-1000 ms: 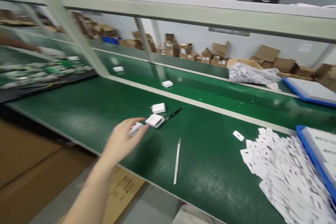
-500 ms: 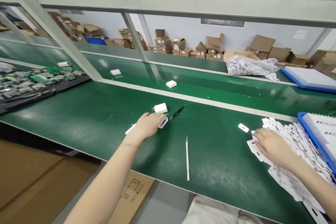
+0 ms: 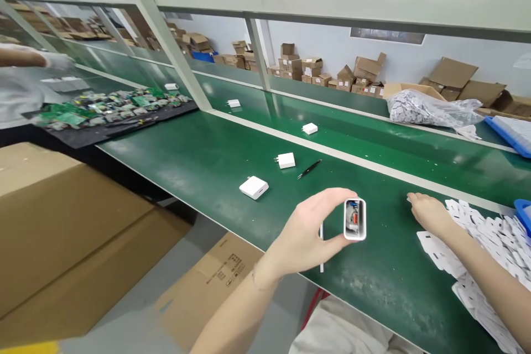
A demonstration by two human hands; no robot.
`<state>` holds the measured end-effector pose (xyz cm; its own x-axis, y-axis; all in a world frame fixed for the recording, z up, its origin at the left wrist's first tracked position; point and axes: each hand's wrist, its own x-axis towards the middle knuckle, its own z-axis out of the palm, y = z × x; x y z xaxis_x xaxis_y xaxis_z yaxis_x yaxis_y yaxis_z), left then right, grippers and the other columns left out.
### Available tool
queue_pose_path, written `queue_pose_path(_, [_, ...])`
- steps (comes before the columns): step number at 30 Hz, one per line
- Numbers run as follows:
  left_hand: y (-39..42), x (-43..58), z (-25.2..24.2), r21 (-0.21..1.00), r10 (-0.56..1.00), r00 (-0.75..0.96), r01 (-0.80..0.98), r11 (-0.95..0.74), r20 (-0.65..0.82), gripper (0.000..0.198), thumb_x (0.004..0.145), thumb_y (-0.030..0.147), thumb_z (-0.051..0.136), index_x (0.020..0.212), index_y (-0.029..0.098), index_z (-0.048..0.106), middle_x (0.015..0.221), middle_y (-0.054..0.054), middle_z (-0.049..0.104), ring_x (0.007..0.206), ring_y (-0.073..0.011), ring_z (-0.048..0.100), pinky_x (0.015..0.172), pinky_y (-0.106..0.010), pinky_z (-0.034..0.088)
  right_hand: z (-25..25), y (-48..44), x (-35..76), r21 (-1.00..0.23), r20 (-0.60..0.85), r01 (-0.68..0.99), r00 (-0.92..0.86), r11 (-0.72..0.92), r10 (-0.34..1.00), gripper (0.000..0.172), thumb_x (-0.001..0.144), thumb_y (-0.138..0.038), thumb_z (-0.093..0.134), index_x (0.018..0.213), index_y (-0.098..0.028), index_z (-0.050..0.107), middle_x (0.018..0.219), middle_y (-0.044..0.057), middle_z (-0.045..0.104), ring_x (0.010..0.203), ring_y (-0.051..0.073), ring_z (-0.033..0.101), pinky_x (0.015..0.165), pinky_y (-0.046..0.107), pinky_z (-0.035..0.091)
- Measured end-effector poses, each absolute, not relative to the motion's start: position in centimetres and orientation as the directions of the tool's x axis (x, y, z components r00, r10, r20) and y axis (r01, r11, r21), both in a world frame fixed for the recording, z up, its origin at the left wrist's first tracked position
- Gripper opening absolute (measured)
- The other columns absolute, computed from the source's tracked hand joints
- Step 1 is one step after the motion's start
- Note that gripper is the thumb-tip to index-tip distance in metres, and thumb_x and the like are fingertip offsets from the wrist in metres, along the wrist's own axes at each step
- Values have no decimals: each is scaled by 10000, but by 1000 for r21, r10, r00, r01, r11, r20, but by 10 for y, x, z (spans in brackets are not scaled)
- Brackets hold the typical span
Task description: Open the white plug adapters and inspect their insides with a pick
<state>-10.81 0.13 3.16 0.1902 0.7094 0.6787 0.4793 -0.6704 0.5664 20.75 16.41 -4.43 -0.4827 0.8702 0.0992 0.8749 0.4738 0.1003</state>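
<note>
My left hand (image 3: pixel 305 229) pinches a white charger housing (image 3: pixel 362 238) between thumb and fingers, raised above the green bench. Its open end faces me, and parts with a red and a blue bit show inside. The other hand, my right hand (image 3: pixel 429 214), lies low over the bench with its fingers closed; a sliver of a white cover plate (image 3: pixel 409 198) shows at the fingertips, mostly hidden. Beside that hand spreads a pile of white cover plates (image 3: pixel 483 243). Partly behind my left hand lies a silver craft knife (image 3: pixel 322 261). Black tweezers (image 3: pixel 309 169) rest farther back.
White plug chargers stand on the bench: a near one (image 3: pixel 254 187), another (image 3: pixel 286 160) and others farther back. Circuit boards (image 3: pixel 120 108) cover a black mat at left, near a co-worker's gloved hand (image 3: pixel 58 62). A shelf beam (image 3: pixel 311 3) crosses above. A blue tray (image 3: pixel 523 213) edges in right.
My left hand has lifted the charger housing and turned its open end toward me. My right hand has left the pile and closed where the loose plate lay. The view has swung left.
</note>
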Motion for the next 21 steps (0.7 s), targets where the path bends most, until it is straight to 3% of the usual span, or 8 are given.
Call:
queue_pose_path(5, [-2, -94, 33, 581, 682, 225, 382, -719, 696, 430, 885, 223, 742, 1290, 231, 596, 1237, -106, 746, 1118, -246, 724, 967, -371, 602, -16, 134, 209, -135, 182, 864, -460, 485, 869, 425, 1031, -191, 311, 1274, -232, 658, 1082, 103, 731, 850, 214, 736, 711, 327, 595])
queue_pose_path(7, [-2, -90, 32, 604, 691, 232, 349, -716, 685, 456, 871, 227, 769, 1292, 234, 595, 1240, -97, 744, 1123, -237, 718, 980, -355, 593, 4, 107, 209, -325, 228, 794, -461, 513, 858, 397, 1071, -339, 320, 1284, -285, 651, 1068, 72, 720, 823, 184, 724, 711, 303, 598])
queue_pose_path(11, [-2, -75, 27, 658, 711, 248, 270, -703, 657, 496, 839, 258, 813, 1289, 254, 604, 1237, -74, 741, 1124, -222, 707, 996, -325, 572, 36, 56, 207, -735, 277, 521, -354, 435, 893, 280, 989, -479, 571, 1136, -299, 728, 988, 71, 729, 854, 210, 708, 711, 305, 580])
queue_pose_path(15, [-8, -60, 9, 725, 759, 222, 226, -650, 612, 483, 855, 350, 795, 1292, 258, 610, 1209, -81, 734, 1084, -235, 711, 956, -332, 583, 31, 41, 213, -985, 105, 113, -195, 128, 975, 241, 871, -410, 729, 1089, -308, 750, 822, 16, 661, 691, 160, 641, 617, 271, 552])
queue_pose_path(18, [-5, -73, -11, 707, 798, 101, 408, -578, 594, 435, 901, 371, 726, 1299, 246, 602, 1233, -100, 718, 1108, -270, 705, 957, -379, 580, 17, 41, 223, -983, -84, -162, -32, -88, 996, 297, 734, -333, 820, 1023, -284, 770, 855, 2, 623, 679, 122, 600, 597, 233, 541])
queue_pose_path(21, [10, -116, -30, 521, 829, -68, 805, -282, 554, 406, 952, 328, 613, 1328, 181, 575, 1291, -166, 667, 1205, -335, 646, 990, -456, 549, 14, 34, 231, -972, -187, -148, 37, -180, 982, 342, 697, -359, 857, 1015, -258, 781, 849, 2, 600, 669, 113, 563, 596, 229, 538])
